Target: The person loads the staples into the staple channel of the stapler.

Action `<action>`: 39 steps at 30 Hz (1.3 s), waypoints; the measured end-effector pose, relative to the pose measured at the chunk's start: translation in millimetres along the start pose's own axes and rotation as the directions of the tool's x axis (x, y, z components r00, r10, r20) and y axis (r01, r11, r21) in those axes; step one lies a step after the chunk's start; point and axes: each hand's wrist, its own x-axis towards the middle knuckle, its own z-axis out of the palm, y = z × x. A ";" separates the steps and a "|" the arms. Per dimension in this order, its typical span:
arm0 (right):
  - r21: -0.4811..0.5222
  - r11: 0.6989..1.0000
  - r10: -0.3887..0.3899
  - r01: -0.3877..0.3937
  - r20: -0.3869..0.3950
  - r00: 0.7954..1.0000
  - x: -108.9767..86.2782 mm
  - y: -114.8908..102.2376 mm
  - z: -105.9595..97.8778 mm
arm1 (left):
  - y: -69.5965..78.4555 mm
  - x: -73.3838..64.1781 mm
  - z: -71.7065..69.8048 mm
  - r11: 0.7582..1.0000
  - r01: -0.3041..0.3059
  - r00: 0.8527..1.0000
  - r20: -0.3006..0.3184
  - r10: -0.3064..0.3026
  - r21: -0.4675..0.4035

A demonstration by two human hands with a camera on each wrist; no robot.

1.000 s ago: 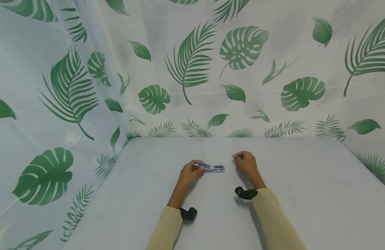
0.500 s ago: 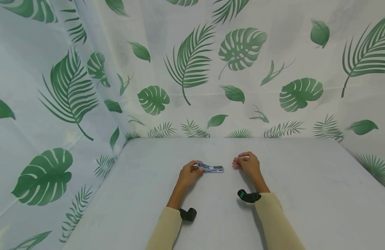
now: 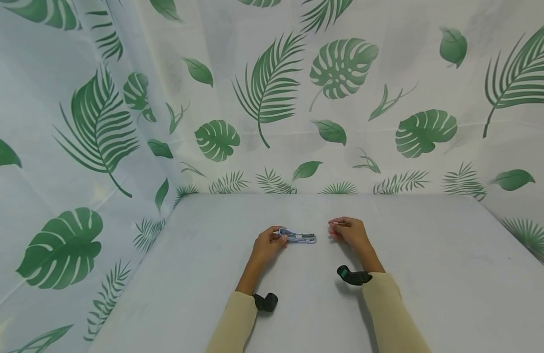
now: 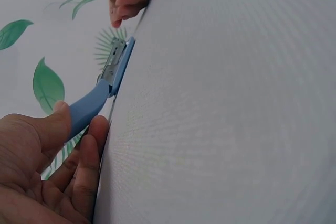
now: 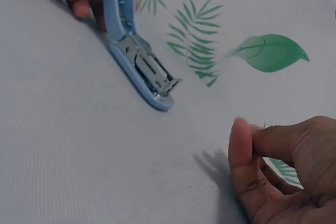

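My left hand (image 3: 266,245) grips the handle end of a small blue stapler (image 3: 304,239), thumb on top. In the right wrist view, the stapler (image 5: 144,66) rests close over the table with its metal magazine pointing away from the left hand and tilted up from the blue base. To the right of the stapler's tip, apart from it, is my right hand (image 3: 350,232), palm side toward the left. Its thumb and index finger come together at the tips in the right wrist view; I cannot tell whether something tiny lies between them. The other fingers are bent behind.
A white-covered table (image 3: 413,255) lies beneath both hands. Behind it and at the left hang white curtains (image 3: 281,113) printed with green leaves. Each wrist wears a black camera, the left wrist camera (image 3: 266,302) and the right wrist camera (image 3: 353,275).
The right hand has shifted slightly down and right, its fingers spreading a little and then drawing closer together. The left hand and stapler have hardly moved.
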 end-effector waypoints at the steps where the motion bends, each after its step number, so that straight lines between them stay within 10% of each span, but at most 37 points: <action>1: 0.028 0.999 0.016 -0.016 0.003 1.000 -0.2 -0.3 -0.1 | 0.0 0.1 0.2 1.000 0.001 1.000 0.001 -0.001 0.000; 17: 0.112 0.984 0.135 -0.138 0.030 0.990 -5.4 -8.0 -2.0 | 0.6 -1.2 1.3 1.000 -0.008 1.000 0.007 0.008 -0.008; 39: -0.049 0.998 -0.038 0.043 0.112 0.993 -9.3 -3.4 4.3 | 0.3 -0.3 -0.7 1.000 -0.011 1.000 0.009 0.011 -0.016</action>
